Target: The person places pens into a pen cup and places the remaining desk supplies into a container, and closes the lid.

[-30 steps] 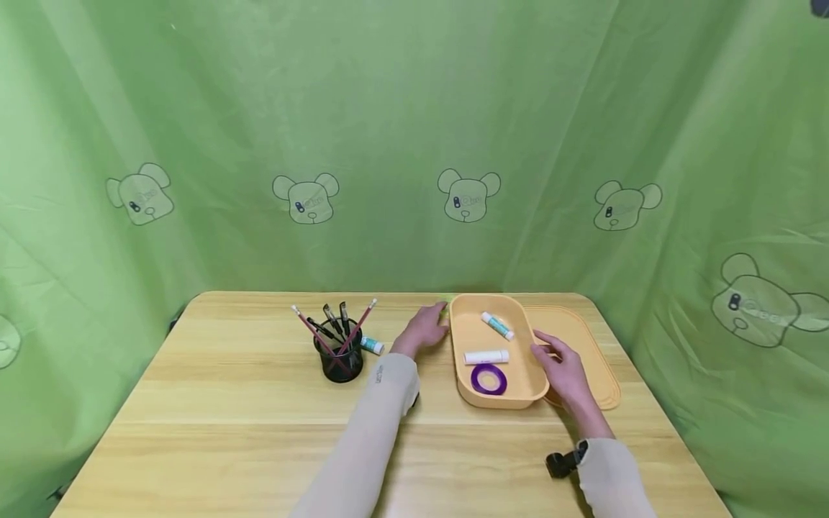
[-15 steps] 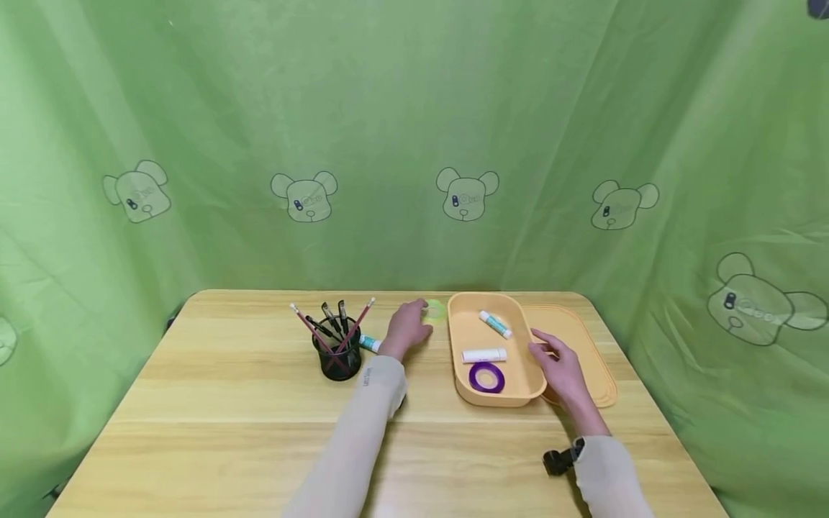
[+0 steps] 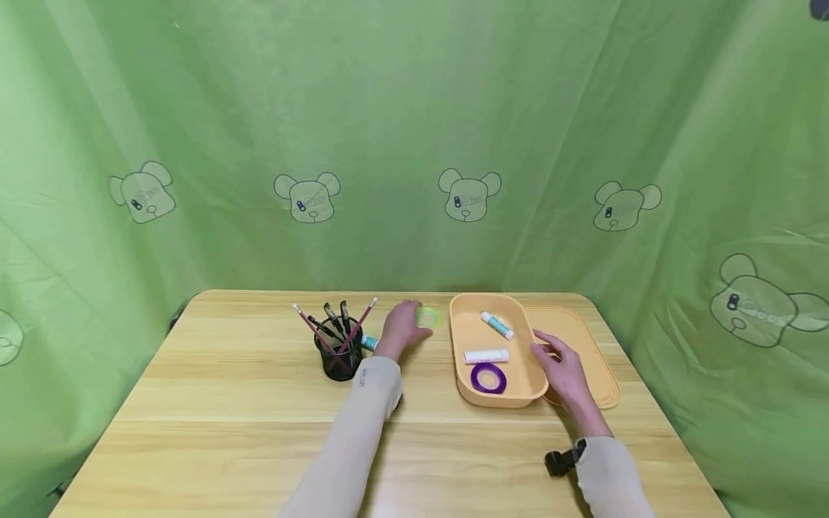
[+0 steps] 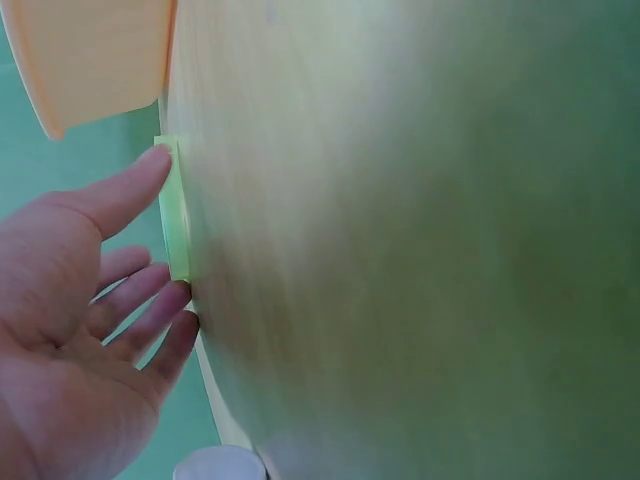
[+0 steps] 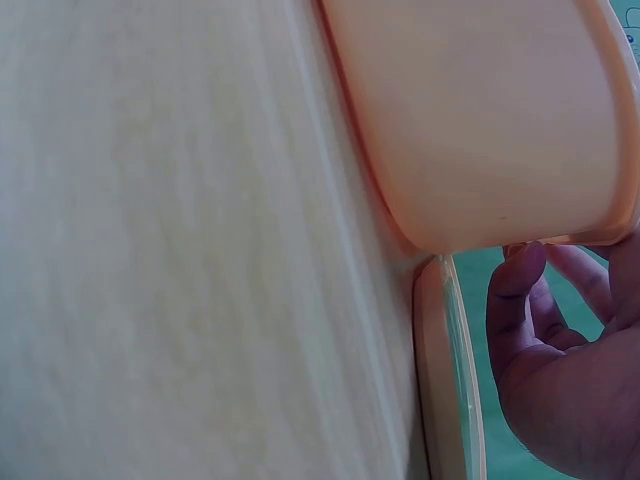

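In the head view, my left hand (image 3: 400,329) spans a small green roll of tape (image 3: 428,317), left of the box. The left wrist view shows the thumb at one edge of the tape (image 4: 173,210) and fingertips at its opposite edge. The orange box (image 3: 462,383) contains a glue stick with a teal label (image 3: 497,325), a white glue stick (image 3: 486,356) and a purple roll of tape (image 3: 478,383). My right hand (image 3: 562,368) rests at the box's right side. In the right wrist view, its loosely bent thumb and fingers touch the wall (image 5: 490,130) near the rim.
A black mesh pen holder (image 3: 342,365) with pencils and pens stands to the left. Behind it lies another teal-labelled glue stick (image 3: 370,342), partly hidden. The orange lid (image 3: 592,360) lies flat right of the box, near the table's edge. Green curtains (image 3: 388,129) surround the table.
My left hand has moved left from beside the box, and the green roll of tape has come along with it, away from the box. My right hand and the box keep their places.
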{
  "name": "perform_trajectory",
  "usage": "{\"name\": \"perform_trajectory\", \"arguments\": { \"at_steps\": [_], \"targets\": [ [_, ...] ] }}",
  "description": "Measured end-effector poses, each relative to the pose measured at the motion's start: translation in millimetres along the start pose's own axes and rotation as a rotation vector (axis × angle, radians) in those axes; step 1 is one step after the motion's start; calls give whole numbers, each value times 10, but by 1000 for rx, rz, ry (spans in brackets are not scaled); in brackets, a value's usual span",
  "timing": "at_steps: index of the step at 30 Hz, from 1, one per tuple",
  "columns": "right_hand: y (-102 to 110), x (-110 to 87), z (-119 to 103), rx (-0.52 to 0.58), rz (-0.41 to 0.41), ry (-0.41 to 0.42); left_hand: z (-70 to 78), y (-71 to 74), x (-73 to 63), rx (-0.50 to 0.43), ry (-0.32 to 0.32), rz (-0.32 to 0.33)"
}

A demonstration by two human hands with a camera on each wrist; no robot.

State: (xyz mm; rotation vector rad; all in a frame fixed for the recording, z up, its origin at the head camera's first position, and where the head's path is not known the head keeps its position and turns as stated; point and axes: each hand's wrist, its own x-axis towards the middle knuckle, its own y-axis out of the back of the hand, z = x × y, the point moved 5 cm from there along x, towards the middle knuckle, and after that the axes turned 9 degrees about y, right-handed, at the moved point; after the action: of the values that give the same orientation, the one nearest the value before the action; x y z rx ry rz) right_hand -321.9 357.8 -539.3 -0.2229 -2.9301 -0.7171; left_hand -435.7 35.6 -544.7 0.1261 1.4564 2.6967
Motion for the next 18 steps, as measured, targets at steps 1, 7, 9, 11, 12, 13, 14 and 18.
{"name": "perform_trajectory", "arguments": {
  "at_steps": [1,7,9,11,12,13,14,18],
  "targets": [
    [1,1,-2,0,1,2,-3,-6,0,6,1,-9],
    [3,6,2,-3,5,5,-6,-20,-14,27,-3,-44],
    [5,5,7,-8,6,7,-5,-18,-25,30,-2,-52],
    [5,6,11,-11,5,8,-2,-10,-31,30,-6,-49],
    [4,7,13,-11,3,9,-3,-9,-32,28,-7,-50],
    [4,7,14,-11,2,9,-2,-8,-30,26,-8,-51],
    [3,8,15,-9,0,8,-3,-9,-26,28,-10,-51],
    [3,8,15,-3,-5,9,-7,-20,-6,58,-20,-52]
  ]
}}
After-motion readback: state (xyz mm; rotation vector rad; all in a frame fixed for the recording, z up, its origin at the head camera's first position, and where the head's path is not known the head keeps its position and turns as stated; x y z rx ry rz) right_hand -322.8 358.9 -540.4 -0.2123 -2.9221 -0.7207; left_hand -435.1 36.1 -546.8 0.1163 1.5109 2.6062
